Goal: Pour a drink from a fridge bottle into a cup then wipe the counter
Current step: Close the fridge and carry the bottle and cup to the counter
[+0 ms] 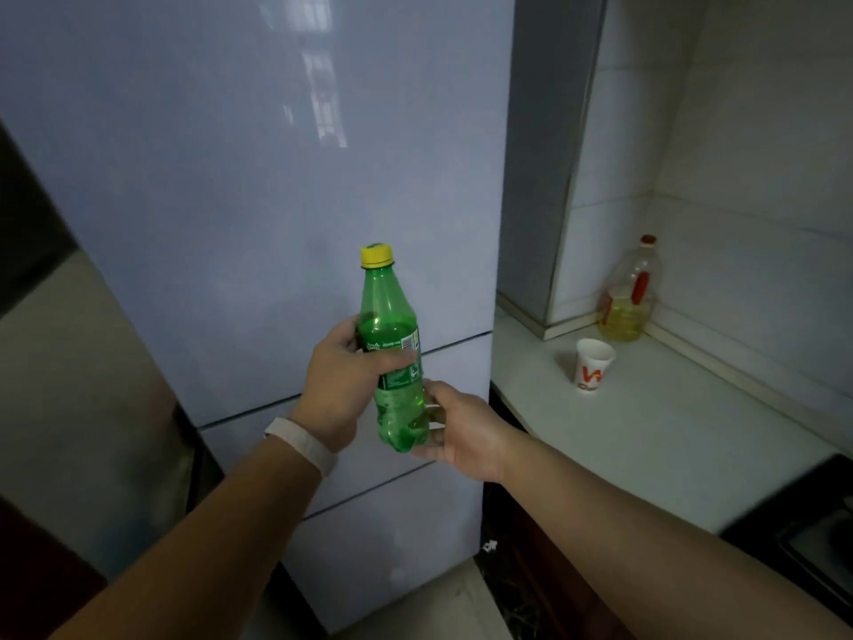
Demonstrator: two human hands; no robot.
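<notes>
Item: green bottle (398, 362), capped, upright before the shut fridge (258, 177). Your left hand (339, 376) is wrapping its label; your right hand (461, 427) is cupping its base. Paper cup (594, 364) is waiting on the counter (646, 431). Carry level; uncap slowly there.

Your tabletop (646, 422) on the right is a pale, whitish slab tucked into the tiled corner. Sitting on it you've got a white paper cup (594, 364) with red print, upright, and behind it near the wall a clear oil jug (628, 300), red cap.
</notes>
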